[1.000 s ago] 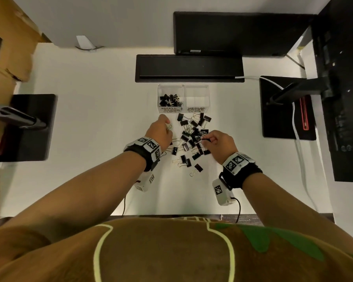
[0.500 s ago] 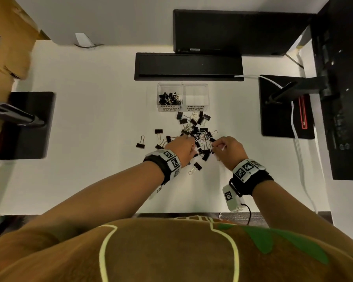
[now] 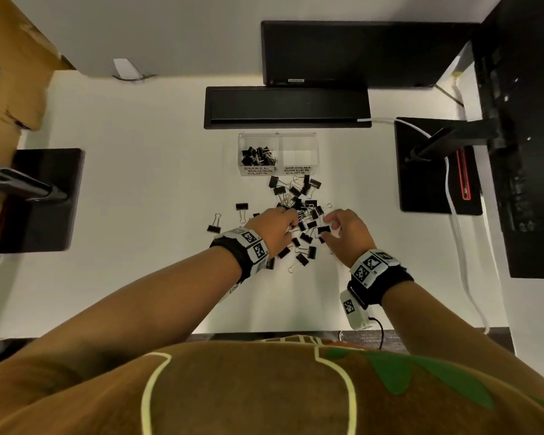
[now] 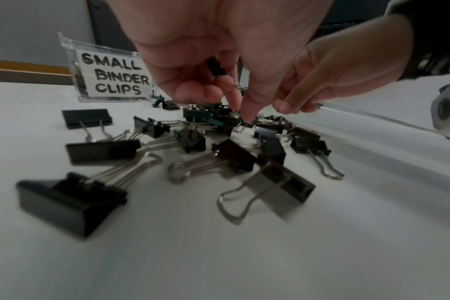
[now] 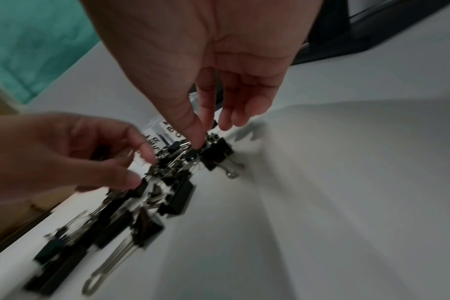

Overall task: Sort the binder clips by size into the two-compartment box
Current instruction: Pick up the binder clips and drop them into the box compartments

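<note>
Black steel binder clips (image 3: 299,215) lie heaped at centre frame on a white table (image 3: 139,199), just below the clear two-compartment box (image 3: 277,153). Its left compartment, labelled SMALL BINDER CLIPS, holds a clutch of clips; the right, labelled MEDIUM, looks empty. By that showing, sorting is roughly half done, mostly the larger clips left. Both hands dip into the heap: the left hand (image 3: 275,227) pinches downward at a clip, the right hand (image 3: 346,229) likewise, though whether either has hold cannot be told.
</note>
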`<state>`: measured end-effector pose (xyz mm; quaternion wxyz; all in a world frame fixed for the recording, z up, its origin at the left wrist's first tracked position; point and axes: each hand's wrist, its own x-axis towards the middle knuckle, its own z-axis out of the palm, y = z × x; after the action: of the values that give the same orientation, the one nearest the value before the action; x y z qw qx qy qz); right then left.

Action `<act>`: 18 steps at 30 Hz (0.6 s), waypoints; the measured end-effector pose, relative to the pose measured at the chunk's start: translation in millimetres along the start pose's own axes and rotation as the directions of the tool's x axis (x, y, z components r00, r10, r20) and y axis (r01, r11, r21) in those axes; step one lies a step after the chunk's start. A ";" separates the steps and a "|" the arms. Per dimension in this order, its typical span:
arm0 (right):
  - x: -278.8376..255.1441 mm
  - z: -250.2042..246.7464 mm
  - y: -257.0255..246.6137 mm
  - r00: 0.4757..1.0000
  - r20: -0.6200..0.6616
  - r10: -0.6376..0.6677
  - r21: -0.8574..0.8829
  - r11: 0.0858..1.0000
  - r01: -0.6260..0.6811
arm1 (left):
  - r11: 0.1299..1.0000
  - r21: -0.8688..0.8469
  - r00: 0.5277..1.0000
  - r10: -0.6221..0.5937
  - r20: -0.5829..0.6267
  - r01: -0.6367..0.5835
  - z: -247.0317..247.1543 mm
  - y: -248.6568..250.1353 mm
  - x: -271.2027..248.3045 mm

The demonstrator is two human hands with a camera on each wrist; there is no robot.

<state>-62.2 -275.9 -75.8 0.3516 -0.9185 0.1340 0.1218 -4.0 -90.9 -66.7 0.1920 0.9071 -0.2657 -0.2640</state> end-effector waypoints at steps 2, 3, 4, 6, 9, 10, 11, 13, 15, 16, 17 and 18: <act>-2.6 4.7 -4.4 0.997 0.032 -0.076 -0.034 0.996 0.077 | 0.998 0.042 0.999 0.050 0.009 -0.050 1.5 3.9 6.5; -4.1 8.2 -6.0 0.992 0.065 -0.106 -0.049 0.993 0.110 | 0.995 0.068 0.997 0.071 0.026 -0.072 2.2 5.2 9.4; -5.6 11.7 -7.3 0.987 0.100 -0.130 -0.070 0.988 0.137 | 0.992 0.092 0.996 0.080 0.048 -0.085 2.5 5.8 12.1; -7.6 18.1 -9.7 0.975 0.156 -0.156 -0.110 0.979 0.174 | 0.989 0.122 0.994 0.072 0.078 -0.081 2.2 5.5 14.9; -7.9 24.3 -16.0 0.966 0.186 -0.180 -0.121 0.971 0.204 | 0.988 0.138 0.997 0.062 0.054 -0.069 2.1 2.1 15.3; -7.7 26.0 -18.8 0.964 0.192 -0.186 -0.119 0.970 0.211 | 0.988 0.140 0.997 0.059 0.047 -0.065 2.1 1.0 14.8; -7.7 27.4 -21.6 0.961 0.202 -0.191 -0.120 0.969 0.218 | 0.989 0.140 0.998 0.050 0.048 -0.056 1.7 0.2 14.4; -7.6 29.6 -26.1 0.952 0.234 -0.196 -0.142 0.962 0.233 | 0.991 0.131 0.998 0.032 0.056 -0.039 1.2 -1.6 13.3; -7.8 30.0 -28.9 0.944 0.273 -0.188 -0.186 0.952 0.244 | 0.992 0.126 0.999 0.020 0.049 -0.026 0.7 -2.6 11.5; -7.8 29.9 -29.3 0.941 0.288 -0.179 -0.210 0.947 0.245 | 0.992 0.124 0.999 0.016 0.035 -0.021 0.7 -2.9 10.1; -7.6 29.9 -29.4 0.940 0.297 -0.166 -0.230 0.943 0.239 | 0.993 0.120 1.000 0.011 0.019 -0.013 0.6 -3.2 8.9; -7.1 30.1 -29.0 0.942 0.299 -0.150 -0.238 0.945 0.226 | 0.993 0.117 1.000 0.007 0.005 -0.007 0.4 -3.4 7.6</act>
<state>-63.2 -233.5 -77.5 0.2489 -0.9401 -0.0233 0.2319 2.6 -92.8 -71.6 0.1385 0.9152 -0.2845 -0.2495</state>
